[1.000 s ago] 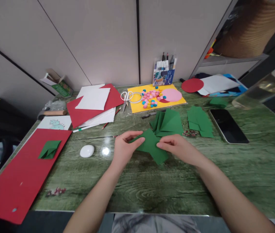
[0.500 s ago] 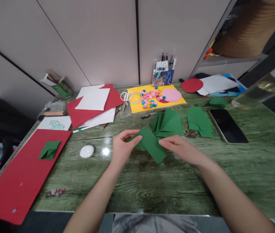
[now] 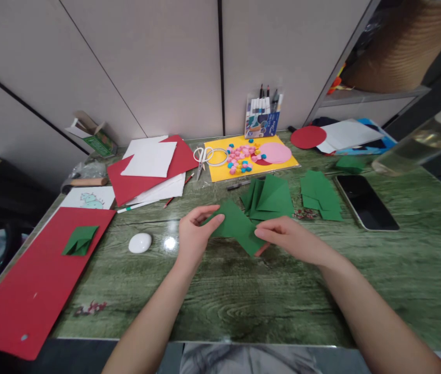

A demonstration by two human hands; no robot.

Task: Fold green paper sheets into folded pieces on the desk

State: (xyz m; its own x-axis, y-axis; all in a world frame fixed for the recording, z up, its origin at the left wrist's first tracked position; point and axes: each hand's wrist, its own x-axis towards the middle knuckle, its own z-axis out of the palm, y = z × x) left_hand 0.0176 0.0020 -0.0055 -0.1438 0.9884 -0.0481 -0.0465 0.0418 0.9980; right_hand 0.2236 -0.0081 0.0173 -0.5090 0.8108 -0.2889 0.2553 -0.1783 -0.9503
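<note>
A piece of green paper (image 3: 239, 227) is held just above the tabletop between my two hands. My left hand (image 3: 199, 228) pinches its left end, thumb on top. Over its lower right part, my right hand (image 3: 280, 234) closes with the thumb on top and a fingertip showing beneath the edge. Just behind the held piece stands a fanned stack of folded green paper (image 3: 272, 197). Flat green strips (image 3: 320, 195) lie to the right of that stack. On the red sheet (image 3: 29, 285) at the left sits a small folded green paper (image 3: 80, 240).
White scissors (image 3: 201, 158) and a yellow sheet (image 3: 216, 169) with pink, blue and yellow bits lie at the back. A white oval object (image 3: 139, 242) is left of my hands. A phone (image 3: 366, 201) and clear bottle (image 3: 418, 143) are at the right.
My right hand has shifted its hold, and a fingertip now shows under the paper. The green paper has turned slightly, exposing more of its left part beside my left hand.
</note>
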